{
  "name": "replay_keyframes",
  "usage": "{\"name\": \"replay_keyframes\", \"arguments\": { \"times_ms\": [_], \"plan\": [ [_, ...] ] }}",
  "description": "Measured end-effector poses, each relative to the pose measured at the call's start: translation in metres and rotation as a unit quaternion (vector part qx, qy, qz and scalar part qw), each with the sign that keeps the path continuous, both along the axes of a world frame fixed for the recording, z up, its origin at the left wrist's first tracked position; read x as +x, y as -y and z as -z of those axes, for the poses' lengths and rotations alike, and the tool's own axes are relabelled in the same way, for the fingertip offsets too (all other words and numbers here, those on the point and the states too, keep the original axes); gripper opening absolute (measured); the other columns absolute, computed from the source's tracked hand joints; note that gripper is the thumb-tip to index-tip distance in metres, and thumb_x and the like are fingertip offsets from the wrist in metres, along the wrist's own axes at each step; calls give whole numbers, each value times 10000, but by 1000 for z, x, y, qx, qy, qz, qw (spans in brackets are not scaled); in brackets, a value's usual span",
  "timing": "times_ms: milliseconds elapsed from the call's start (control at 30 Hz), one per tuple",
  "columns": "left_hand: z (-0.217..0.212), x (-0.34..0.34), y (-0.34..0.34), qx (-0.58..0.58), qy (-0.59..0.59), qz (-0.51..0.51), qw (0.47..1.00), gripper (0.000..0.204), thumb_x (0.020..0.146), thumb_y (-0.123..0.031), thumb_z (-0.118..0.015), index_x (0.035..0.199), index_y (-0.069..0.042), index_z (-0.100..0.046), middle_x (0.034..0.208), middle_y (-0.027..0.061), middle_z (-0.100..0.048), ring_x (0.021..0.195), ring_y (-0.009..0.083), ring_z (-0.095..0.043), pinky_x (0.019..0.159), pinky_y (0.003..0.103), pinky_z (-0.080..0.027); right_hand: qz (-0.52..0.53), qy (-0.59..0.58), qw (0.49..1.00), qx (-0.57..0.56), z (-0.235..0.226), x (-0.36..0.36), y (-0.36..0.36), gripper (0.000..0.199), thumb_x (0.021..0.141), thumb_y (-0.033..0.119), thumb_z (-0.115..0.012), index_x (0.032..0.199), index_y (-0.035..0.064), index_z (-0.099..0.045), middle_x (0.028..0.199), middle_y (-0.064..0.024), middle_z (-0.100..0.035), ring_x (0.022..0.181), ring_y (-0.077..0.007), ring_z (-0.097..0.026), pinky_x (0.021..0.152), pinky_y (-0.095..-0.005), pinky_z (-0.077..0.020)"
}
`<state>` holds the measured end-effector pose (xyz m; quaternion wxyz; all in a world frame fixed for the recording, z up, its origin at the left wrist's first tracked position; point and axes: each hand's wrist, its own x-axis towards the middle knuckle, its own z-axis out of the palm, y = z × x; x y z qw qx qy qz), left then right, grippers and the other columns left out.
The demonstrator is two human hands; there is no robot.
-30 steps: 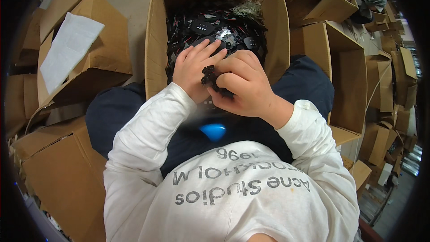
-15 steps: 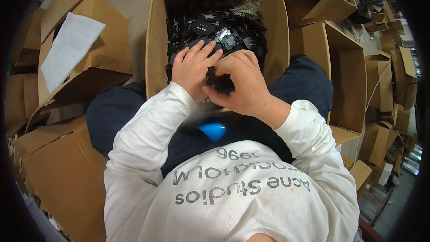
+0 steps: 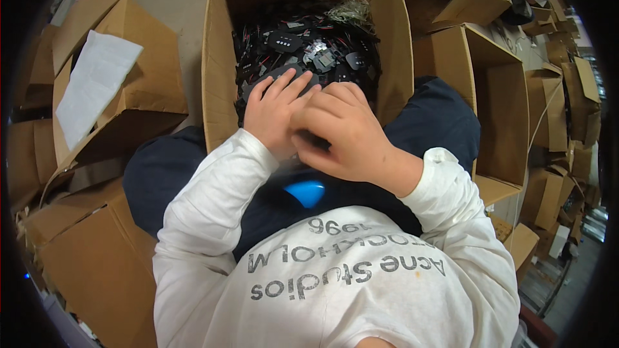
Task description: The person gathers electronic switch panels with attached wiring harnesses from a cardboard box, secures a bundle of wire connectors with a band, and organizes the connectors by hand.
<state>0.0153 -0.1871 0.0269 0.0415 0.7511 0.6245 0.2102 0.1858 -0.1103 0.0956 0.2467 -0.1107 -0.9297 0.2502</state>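
My left hand [image 3: 277,113] reaches over the near edge of a deep cardboard box [image 3: 392,45], fingers spread, their tips over a black rounded flat piece [image 3: 298,72]. Right beside it, my right hand [image 3: 351,129] is curled closed, its fingers touching the left hand. A dark gap shows inside its curl, but what it grips is hidden behind the fingers. Beyond both hands, black plastic parts [image 3: 284,41], thin red wires and a silvery-grey piece [image 3: 324,58] fill the box. A smooth blue object [image 3: 305,193] of unclear kind sits at my lap below the hands.
The box stands between my knees. A tangle of pale strands [image 3: 351,11] lies at its far right corner. An open carton [image 3: 500,116] is at my right; cartons at my left include one with a white sheet [image 3: 97,84]. Another closed-looking carton [image 3: 103,270] stands near left.
My right hand has turned and closed in against my left hand, covering the dark piece seen in its grasp before. The left hand keeps its spread pose. The whole view has shifted slightly.
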Motion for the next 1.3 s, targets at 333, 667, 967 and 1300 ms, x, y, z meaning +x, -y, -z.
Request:
{"name": "replay_keyframes", "arguments": {
  "times_ms": [333,667,967,1300],
  "plan": [
    [21,18,-24,-159,385,66,907,715,834,-500,-661,1434,-144,-507,1548,156,-395,1428,397,-382,1112,544,-366,-124,114,986,12,3,5,-50,784,636,275,-885,1360,244,-584,1467,-61,-494,1391,-341,-413,1141,-659,-239],
    [-25,15,-112,-250,663,106,697,1337,655,-653,-846,1592,6,-155,1633,192,-250,1471,365,-344,1193,487,-306,-32,-147,927,-343,14,13,-104,259,823,225,-756,1010,56,-699,1182,-88,-680,1222,-314,-548,1056,-459,-386],
    [197,-60,-315,-369,398,-127,830,402,1002,-295,-606,1281,-8,-630,1083,98,-716,910,223,-680,851,318,-511,72,-99,933,-339,-16,55,-139,341,917,395,-706,869,71,-609,792,-61,-618,844,-244,-602,887,-355,-383],
    [291,-14,-469,-231,142,-229,935,449,893,-449,-702,1059,-34,-749,998,196,-743,961,340,-712,861,422,-530,219,-17,945,-241,-22,70,-166,164,816,-2,-562,963,68,-539,872,-66,-490,858,-216,-507,834,-351,-362]
  ]
}}
